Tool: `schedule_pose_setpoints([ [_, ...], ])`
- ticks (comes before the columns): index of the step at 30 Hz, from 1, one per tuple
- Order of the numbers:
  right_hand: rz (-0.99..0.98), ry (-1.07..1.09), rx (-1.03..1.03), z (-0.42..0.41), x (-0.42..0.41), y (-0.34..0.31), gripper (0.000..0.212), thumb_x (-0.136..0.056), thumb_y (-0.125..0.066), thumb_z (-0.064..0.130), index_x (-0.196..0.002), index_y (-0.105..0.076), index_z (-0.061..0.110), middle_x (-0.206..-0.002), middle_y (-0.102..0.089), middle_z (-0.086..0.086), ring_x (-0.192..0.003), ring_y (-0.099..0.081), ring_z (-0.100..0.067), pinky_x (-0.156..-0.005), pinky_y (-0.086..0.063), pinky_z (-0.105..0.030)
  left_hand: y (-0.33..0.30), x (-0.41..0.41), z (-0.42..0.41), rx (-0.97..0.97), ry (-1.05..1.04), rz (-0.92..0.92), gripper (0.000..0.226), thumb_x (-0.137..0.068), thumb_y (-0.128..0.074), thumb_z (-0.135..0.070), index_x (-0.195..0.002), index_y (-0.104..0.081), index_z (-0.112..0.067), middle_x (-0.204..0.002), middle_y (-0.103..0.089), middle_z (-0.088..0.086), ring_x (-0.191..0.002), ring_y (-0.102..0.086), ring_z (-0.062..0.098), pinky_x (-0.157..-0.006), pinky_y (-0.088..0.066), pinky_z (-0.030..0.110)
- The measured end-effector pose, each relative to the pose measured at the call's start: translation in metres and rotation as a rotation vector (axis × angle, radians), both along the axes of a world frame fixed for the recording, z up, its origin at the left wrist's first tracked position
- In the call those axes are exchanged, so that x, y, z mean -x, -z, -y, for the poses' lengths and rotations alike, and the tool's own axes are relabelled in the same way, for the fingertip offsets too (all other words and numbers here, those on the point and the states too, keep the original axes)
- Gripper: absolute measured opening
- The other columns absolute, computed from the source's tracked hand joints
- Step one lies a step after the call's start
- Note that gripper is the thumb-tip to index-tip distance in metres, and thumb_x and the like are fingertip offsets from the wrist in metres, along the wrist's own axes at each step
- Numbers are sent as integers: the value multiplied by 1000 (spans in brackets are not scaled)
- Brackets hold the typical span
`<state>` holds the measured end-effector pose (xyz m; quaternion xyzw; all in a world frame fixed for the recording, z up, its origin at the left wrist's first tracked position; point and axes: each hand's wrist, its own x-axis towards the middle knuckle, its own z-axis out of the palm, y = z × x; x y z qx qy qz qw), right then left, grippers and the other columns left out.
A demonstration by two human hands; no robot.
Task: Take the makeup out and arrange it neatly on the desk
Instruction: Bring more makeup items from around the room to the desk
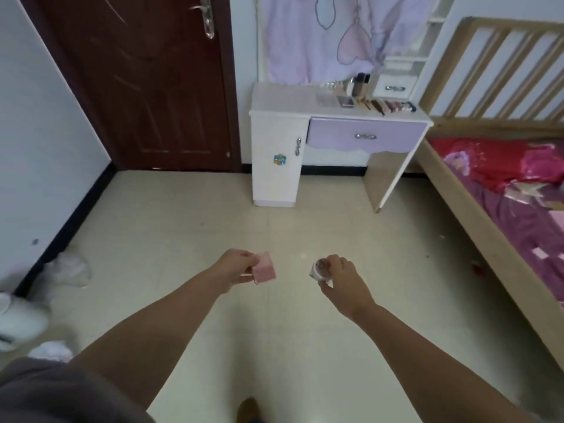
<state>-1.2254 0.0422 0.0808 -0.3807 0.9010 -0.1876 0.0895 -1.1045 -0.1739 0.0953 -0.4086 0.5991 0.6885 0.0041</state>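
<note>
Both arms stretched forward over pale floor tiles, well short of the desk. Left hand pinching a small pink square box by its left edge, thumb on top, box tilted. Right hand curled round a small round white jar, lid face turned left toward the box; label too blurred to read. Box and jar apart, neither touching the other, both held in the air above the floor.

Far centre: white dressing desk with lilac drawer closed, white cupboard door on its left side bearing a small blue flower sticker. Makeup already on the desktop, grouped at its right half: row of palettes and brushes along the near edge, upright bottles behind them, flat compact-like item to their left. Left half of desktop bare. Small white drawer unit at far right of desktop. Pink-lilac cloth hanging behind.

Far left: dark red-brown door, shut, metal handle. Right: wooden bed frame with red and purple bedding, its corner close to the desk's right leg. Near left: white crumpled items on the floor by the wall, blurred. Open floor between hands and desk.
</note>
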Motion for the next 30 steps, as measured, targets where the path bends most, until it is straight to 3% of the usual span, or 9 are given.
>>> schedule_pose_setpoints([
  [4, 0, -7, 0, 62, 66, -4, 36, -88, -58, 20, -121, -46, 11, -115, -52, -8, -104, -48, -25, -79, -43, -29, -9, 72, 64, 10, 0, -15, 9, -94, -51, -5, -88, -58, -5, -81, -61, 8, -71, -58, 14, -63, -50, 21],
  [12, -16, -29, 19, 179, 242, 5, 35, -89, -57, 20, -120, -45, 12, -115, -51, -6, -106, -46, -22, -82, -42, -27, 3, 246, 174, -13, -12, -49, 9, -95, -52, -7, -88, -59, -5, -83, -62, 8, -74, -59, 15, -66, -49, 24],
  [18, -16, -51, -18, 262, 400, -9, 37, -89, -58, 21, -122, -45, 12, -116, -51, -7, -106, -46, -23, -84, -43, -29, -6, 389, 259, 3, -64, -63, 14, -94, -52, -7, -102, -58, 3, -91, -62, 13, -77, -59, 17, -67, -49, 25],
  [23, -4, -78, -63, 332, 501, -6, 36, -88, -58, 21, -120, -44, 11, -116, -51, -8, -107, -46, -25, -84, -41, -29, -4, 482, 321, -6, -62, -42, 13, -95, -50, -6, -84, -58, -6, -83, -61, 8, -72, -59, 14, -58, -51, 19],
  [30, 36, 19, -39, 450, 628, 14, 36, -89, -57, 21, -122, -45, 9, -118, -51, -10, -111, -46, -26, -88, -41, -30, 15, 634, 449, -35, -21, -26, 14, -94, -51, -3, -82, -57, -7, -81, -61, 8, -71, -59, 15, -59, -51, 22],
])
